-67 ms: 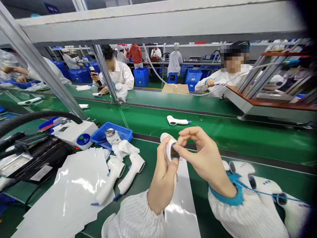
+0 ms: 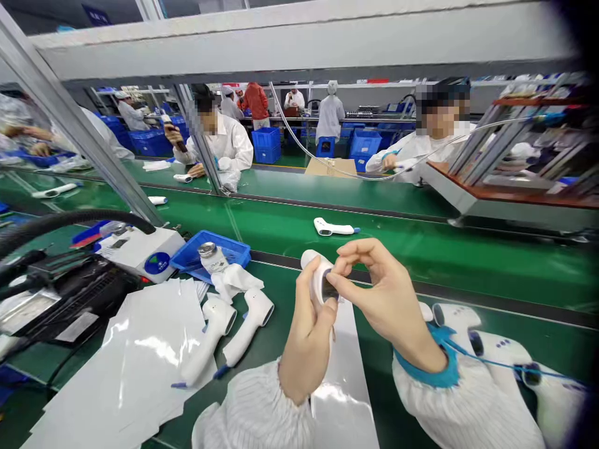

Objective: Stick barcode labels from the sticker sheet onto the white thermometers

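My left hand (image 2: 306,318) grips a white handheld device (image 2: 316,280) upright, its rounded end at the top. My right hand (image 2: 386,299) pinches a dark piece (image 2: 329,289) on the device's side between thumb and fingertips. Its lower part is hidden by my palm. Below my hands lies a glossy white sheet (image 2: 344,386). Two similar white devices (image 2: 210,337) lie on the green belt to my left, with blue-tipped ends. More white devices (image 2: 496,352) lie under my right forearm, with a blue cord across them.
A blue tray (image 2: 210,252) holding a metal part and white cloth stands left of my hands, by a white machine (image 2: 140,252). Glossy white sheets (image 2: 131,355) and a black machine (image 2: 60,293) lie further left. Beyond a metal upright, co-workers in white work across the belt.
My hands and the device have barely moved. The co-worker across the belt on the left has raised a dark object slightly.
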The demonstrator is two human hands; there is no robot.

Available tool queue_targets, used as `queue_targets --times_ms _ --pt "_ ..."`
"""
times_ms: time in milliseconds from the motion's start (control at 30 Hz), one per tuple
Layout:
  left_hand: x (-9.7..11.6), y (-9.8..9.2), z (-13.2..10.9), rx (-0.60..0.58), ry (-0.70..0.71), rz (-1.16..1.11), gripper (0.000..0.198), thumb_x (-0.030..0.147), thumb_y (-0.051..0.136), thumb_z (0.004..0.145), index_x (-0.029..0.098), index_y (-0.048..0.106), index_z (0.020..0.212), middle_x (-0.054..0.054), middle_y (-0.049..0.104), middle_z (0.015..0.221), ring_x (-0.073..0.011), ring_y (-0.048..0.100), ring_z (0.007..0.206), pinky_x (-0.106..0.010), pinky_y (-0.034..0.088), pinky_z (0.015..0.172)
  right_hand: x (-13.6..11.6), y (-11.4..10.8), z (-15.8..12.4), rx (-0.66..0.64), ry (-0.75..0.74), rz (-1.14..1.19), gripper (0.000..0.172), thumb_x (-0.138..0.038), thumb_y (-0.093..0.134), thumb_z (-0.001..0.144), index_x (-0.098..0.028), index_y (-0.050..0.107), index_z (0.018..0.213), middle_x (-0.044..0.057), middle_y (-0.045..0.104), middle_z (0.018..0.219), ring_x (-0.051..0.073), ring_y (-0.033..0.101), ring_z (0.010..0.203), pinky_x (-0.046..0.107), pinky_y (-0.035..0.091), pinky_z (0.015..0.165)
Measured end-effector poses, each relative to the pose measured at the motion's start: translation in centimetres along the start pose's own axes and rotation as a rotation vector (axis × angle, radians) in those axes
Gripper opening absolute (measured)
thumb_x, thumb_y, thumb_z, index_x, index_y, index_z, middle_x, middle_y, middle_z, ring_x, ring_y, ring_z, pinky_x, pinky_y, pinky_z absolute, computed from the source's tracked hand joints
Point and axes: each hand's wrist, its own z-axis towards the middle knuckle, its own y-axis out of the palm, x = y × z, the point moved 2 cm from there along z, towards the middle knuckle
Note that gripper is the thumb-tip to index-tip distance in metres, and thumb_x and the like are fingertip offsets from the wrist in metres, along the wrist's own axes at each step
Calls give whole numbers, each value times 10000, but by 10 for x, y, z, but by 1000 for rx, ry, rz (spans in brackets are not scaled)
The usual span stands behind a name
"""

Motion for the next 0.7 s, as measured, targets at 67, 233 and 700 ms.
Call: queue_targets --times_ms 67,233,700 --pt "0 1 -2 3 -16 2 488 303 469 965 323 378 1444 -74 448 1466 -266 576 1167 -405 554 882 -1 1 0 2 -1 -11 273 -74 665 747 -237 565 942 -59 637 733 117 568 724 270 492 725" --pt "-1 0 -5 50 8 10 483 310 504 943 322 411 1417 -84 502 1375 -250 595 1084 -376 551 832 1 0 0 60 12 -99 307 -155 706 745 -251 573 1005 -18 633 928 153 591 899 322 484 844" --pt "4 -9 6 64 -73 -50 256 348 423 977 333 465 1229 -21 545 1187 -161 573 977 -294 547 780 13 -1 -12 -126 191 41 135 -374 637 883 -239 648 889 9 630 956 157 603 890 292 505 788"
